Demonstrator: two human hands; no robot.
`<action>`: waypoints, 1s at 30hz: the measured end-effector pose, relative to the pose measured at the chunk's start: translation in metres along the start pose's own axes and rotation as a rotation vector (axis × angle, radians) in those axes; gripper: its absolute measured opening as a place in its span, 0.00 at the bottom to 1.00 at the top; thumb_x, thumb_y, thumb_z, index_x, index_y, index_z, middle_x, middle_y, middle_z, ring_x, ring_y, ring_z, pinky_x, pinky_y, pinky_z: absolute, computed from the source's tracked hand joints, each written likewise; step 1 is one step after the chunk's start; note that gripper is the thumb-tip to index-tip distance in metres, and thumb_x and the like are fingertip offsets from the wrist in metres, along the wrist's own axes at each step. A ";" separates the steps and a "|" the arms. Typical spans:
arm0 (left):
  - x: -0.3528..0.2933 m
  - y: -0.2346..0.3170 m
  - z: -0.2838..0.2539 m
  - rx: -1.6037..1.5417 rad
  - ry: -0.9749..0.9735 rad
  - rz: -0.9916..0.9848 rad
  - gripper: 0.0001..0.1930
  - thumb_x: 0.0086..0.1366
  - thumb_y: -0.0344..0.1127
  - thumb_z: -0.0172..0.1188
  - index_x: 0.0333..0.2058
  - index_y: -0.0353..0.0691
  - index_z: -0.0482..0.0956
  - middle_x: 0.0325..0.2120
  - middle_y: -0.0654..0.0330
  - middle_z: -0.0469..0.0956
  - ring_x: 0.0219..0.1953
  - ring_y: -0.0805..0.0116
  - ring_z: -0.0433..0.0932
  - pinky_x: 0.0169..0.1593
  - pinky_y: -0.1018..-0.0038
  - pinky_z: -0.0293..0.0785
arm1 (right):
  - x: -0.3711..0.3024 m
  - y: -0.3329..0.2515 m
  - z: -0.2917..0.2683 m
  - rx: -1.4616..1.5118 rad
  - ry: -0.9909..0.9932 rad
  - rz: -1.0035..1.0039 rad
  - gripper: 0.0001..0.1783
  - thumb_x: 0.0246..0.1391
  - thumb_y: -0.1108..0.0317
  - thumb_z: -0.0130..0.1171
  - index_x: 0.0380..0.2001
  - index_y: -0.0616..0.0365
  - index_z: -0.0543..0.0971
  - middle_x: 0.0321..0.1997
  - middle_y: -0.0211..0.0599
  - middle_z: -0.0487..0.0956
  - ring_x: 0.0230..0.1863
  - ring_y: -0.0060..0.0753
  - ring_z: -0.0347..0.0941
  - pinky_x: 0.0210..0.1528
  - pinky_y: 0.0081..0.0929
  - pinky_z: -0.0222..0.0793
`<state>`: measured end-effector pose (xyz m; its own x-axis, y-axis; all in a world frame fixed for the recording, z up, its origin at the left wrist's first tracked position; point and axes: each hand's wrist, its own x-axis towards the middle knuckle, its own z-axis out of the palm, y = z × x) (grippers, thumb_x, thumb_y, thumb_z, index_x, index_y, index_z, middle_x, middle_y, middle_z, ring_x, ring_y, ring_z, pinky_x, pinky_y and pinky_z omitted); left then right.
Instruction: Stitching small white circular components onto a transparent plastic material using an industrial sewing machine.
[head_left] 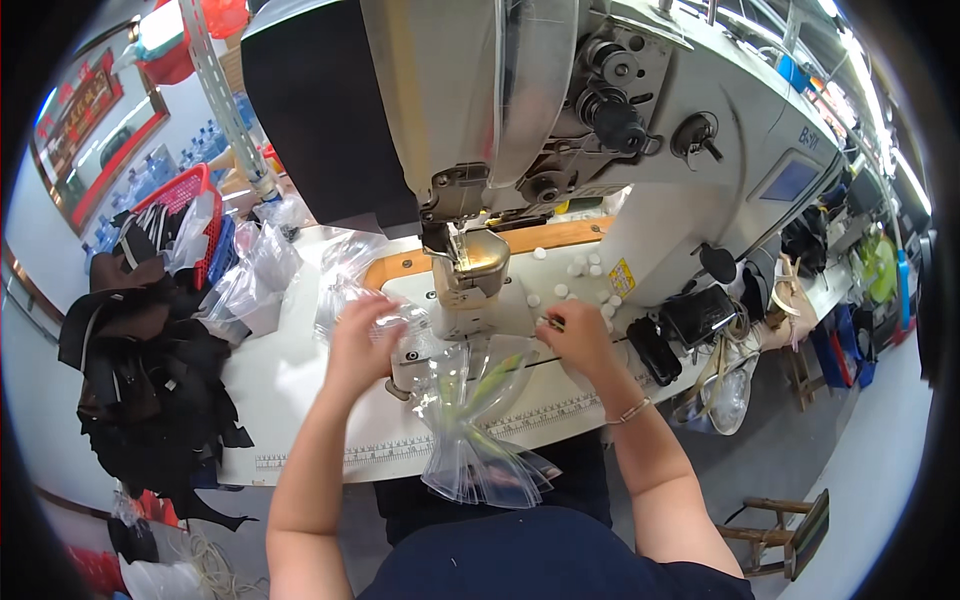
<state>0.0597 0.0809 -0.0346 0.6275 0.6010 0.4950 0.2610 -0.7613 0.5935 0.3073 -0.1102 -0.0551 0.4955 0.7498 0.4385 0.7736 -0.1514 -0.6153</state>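
Observation:
My left hand point(362, 345) is raised at the left of the sewing machine's post point(470, 290), its fingers apart beside a clear plastic bag point(345, 270); its fingertips are slightly blurred. To the right of the post, my right hand point(580, 340) has thumb and fingers pinched together, with a small dark bit showing at the tips that I cannot make out. Between my arms, a gathered bundle of clear plastic bags point(470, 440) with yellow-green streaks lies over the table's front edge. Several small white round pieces point(577, 268) lie beyond my right hand.
A ruler strip point(390, 450) runs along the white table's point(265, 390) front edge. Dark fabric pieces point(140, 370) are heaped at left, near a red basket point(205, 200). A black case point(653, 352) lies at right. A wooden stool point(775, 535) stands on the floor.

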 end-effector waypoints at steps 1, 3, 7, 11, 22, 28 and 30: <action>-0.010 0.019 -0.002 -0.019 -0.034 0.000 0.13 0.50 0.31 0.63 0.36 0.36 0.77 0.37 0.53 0.75 0.43 0.55 0.72 0.48 0.67 0.67 | 0.006 -0.001 0.002 -0.092 -0.142 0.056 0.10 0.40 0.69 0.62 0.28 0.62 0.78 0.26 0.46 0.77 0.29 0.47 0.74 0.33 0.34 0.69; -0.031 0.047 -0.004 -0.098 -0.056 -0.043 0.12 0.49 0.30 0.64 0.34 0.37 0.78 0.35 0.54 0.75 0.41 0.57 0.73 0.45 0.69 0.69 | 0.014 -0.002 0.004 -0.179 -0.290 0.102 0.10 0.39 0.68 0.62 0.28 0.61 0.79 0.27 0.47 0.77 0.32 0.48 0.74 0.35 0.36 0.69; -0.053 0.072 -0.001 -0.137 -0.073 0.015 0.11 0.48 0.30 0.65 0.33 0.38 0.79 0.34 0.56 0.76 0.38 0.58 0.73 0.41 0.69 0.70 | 0.011 0.006 0.003 -0.220 -0.340 0.034 0.08 0.39 0.70 0.59 0.26 0.61 0.79 0.27 0.48 0.77 0.33 0.48 0.74 0.38 0.37 0.70; -0.052 0.092 0.006 -0.160 -0.109 0.095 0.12 0.48 0.29 0.64 0.34 0.37 0.78 0.32 0.56 0.75 0.37 0.58 0.73 0.41 0.68 0.69 | 0.011 0.014 0.000 -0.218 -0.281 -0.017 0.07 0.38 0.71 0.59 0.24 0.60 0.79 0.28 0.48 0.77 0.34 0.48 0.74 0.39 0.36 0.70; -0.037 0.127 0.026 -0.270 -0.312 0.163 0.13 0.51 0.30 0.63 0.37 0.37 0.77 0.33 0.55 0.76 0.33 0.56 0.75 0.38 0.72 0.73 | -0.031 0.011 -0.014 -0.018 -0.050 0.070 0.07 0.39 0.69 0.63 0.24 0.60 0.79 0.21 0.38 0.77 0.23 0.33 0.73 0.28 0.26 0.68; -0.008 0.132 0.090 -0.723 -0.425 -0.329 0.15 0.58 0.31 0.56 0.45 0.35 0.74 0.37 0.53 0.78 0.38 0.71 0.77 0.40 0.77 0.72 | -0.044 -0.037 -0.026 0.411 0.140 0.136 0.05 0.44 0.72 0.62 0.26 0.60 0.78 0.19 0.26 0.74 0.22 0.12 0.65 0.24 0.13 0.61; -0.004 0.140 0.089 -0.682 -0.495 -0.314 0.15 0.60 0.31 0.54 0.47 0.35 0.73 0.36 0.54 0.79 0.40 0.76 0.76 0.42 0.78 0.71 | -0.049 -0.041 -0.027 0.576 0.196 0.116 0.05 0.41 0.77 0.63 0.25 0.62 0.77 0.19 0.27 0.74 0.22 0.13 0.67 0.23 0.12 0.60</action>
<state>0.1589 -0.0498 -0.0100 0.8861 0.4633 0.0095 0.0807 -0.1746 0.9813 0.2619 -0.1585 -0.0340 0.6691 0.6086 0.4264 0.4000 0.1886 -0.8969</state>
